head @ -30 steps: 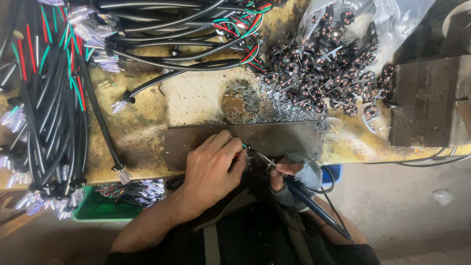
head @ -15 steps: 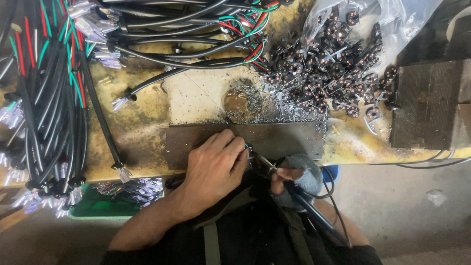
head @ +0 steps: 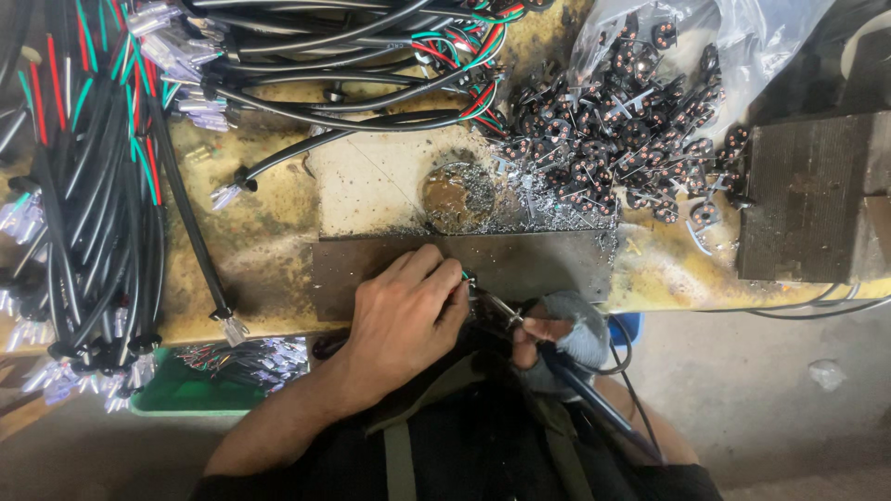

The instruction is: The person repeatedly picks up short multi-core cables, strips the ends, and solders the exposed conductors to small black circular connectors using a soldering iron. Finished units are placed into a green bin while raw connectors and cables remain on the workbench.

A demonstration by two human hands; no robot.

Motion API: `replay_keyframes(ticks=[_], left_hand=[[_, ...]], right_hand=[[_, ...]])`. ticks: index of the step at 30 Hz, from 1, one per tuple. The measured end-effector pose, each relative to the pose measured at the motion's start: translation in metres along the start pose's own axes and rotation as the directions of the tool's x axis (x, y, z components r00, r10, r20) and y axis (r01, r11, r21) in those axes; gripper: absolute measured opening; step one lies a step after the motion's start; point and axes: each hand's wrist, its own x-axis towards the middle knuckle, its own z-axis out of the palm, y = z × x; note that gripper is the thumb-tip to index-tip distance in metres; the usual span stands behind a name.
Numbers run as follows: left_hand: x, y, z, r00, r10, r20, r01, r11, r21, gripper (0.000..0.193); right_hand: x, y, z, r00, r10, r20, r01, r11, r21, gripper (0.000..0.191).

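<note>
Work point is at the near edge of the surface (head: 278,232), roughly mid-width: left hand (head: 408,311) is curled tight, pinching a small piece with a green wire end (head: 461,275) against the dark metal plate (head: 538,264). Can't make out the piece itself, fingers cover it. Right hand (head: 557,339), in a grey fingerless glove, is closed around a soldering iron (head: 506,311), tip angled up-left to the pinch point. The two hands are just beside each other, tip meeting the left fingertips.

Progress, as a judgement: one joint in hand, bulk of the job open. Big heap of small black round connector parts (head: 617,121) spills from a clear plastic bag (head: 742,37) at the far right. Thick bundle of black cables (head: 83,204) with red and green cores runs along the left edge; more cables (head: 353,56) coil across the far edge. A green tray (head: 186,394) below the near-left edge holds some wired pieces, possibly finished, can't tell.

Room: tight. Plate is bare to the right of the hands up to a dark metal block (head: 807,199) at the right edge. A pile of metal scrap (head: 464,195) sits just beyond the plate. A stray cable end (head: 227,325) lies near the left wrist. Iron cord hangs off the near edge by the lap.
</note>
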Motion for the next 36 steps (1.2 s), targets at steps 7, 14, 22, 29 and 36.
replay_keyframes(ticks=[7, 14, 22, 29, 36], left_hand=[[-0.001, 0.002, -0.001, 0.999, 0.016, -0.033, -0.016, 1.0, 0.009, 0.013], [-0.003, 0.001, -0.004, 0.999, 0.019, -0.028, -0.019, 1.0, -0.003, 0.012], [-0.006, 0.004, -0.009, 0.998, 0.046, -0.036, -0.046, 0.999, 0.018, 0.012], [-0.006, 0.002, -0.006, 0.999, 0.035, 0.015, -0.035, 0.999, 0.034, 0.013], [-0.002, 0.002, -0.007, 1.0, 0.03, -0.001, -0.029, 0.999, 0.029, 0.012]], right_hand=[[0.002, 0.016, -0.012, 0.936, 0.269, 0.226, -0.289, 0.956, 0.058, 0.014], [0.015, 0.017, -0.016, 0.889, 0.292, 0.351, -0.324, 0.946, 0.033, 0.022], [0.006, -0.023, 0.01, 0.977, 0.213, 0.007, -0.205, 0.933, 0.294, 0.02], [0.011, 0.006, 0.001, 0.909, 0.407, 0.088, -0.413, 0.859, 0.303, 0.018], [0.011, -0.004, 0.018, 0.957, 0.284, 0.065, -0.284, 0.86, 0.424, 0.031]])
